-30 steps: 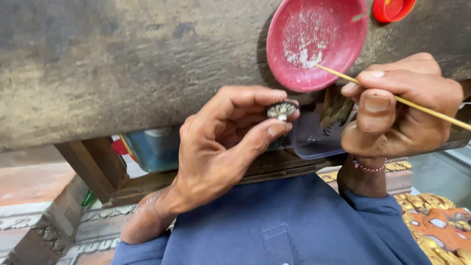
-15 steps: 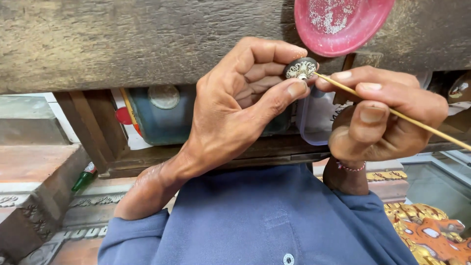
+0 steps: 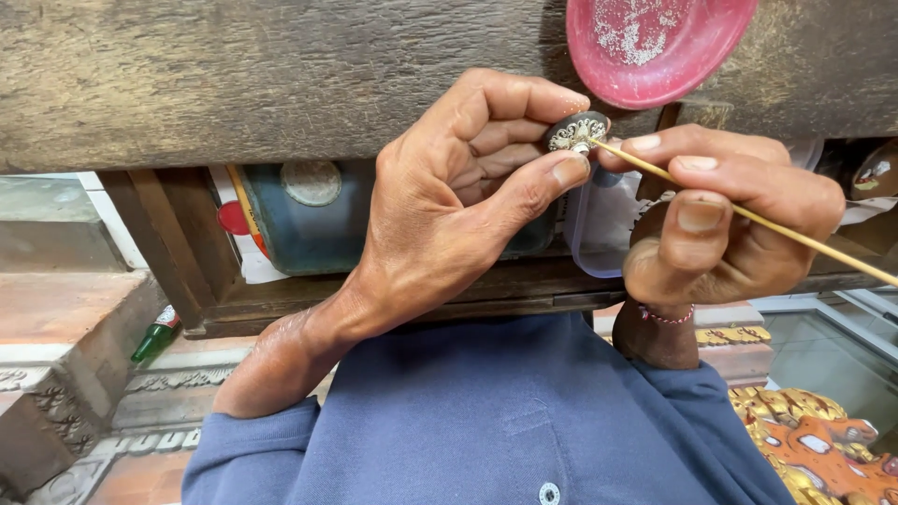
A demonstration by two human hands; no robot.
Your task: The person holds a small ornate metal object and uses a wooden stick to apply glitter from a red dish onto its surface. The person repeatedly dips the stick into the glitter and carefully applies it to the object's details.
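Observation:
My left hand (image 3: 458, 206) pinches a small round ornament (image 3: 576, 134), dark with pale studded decoration, between thumb and forefinger. My right hand (image 3: 725, 220) grips a thin wooden stick (image 3: 748, 213) like a pencil, and the stick's tip touches the ornament's face. Both hands are held in front of a worn wooden bench top (image 3: 234, 75). A red shallow dish (image 3: 655, 42) with pale grit in it sits on the bench just above the hands.
Under the bench stand a blue-green tin (image 3: 309, 220) and a clear plastic container (image 3: 603, 220). A green bottle (image 3: 154, 332) lies at lower left by carved stone steps (image 3: 56, 374). Gold and red carved ornament (image 3: 814, 440) fills the lower right.
Both hands rose together toward the bench edge, and the stick's tip came onto the ornament. The view shifted so the red dish sits higher in frame.

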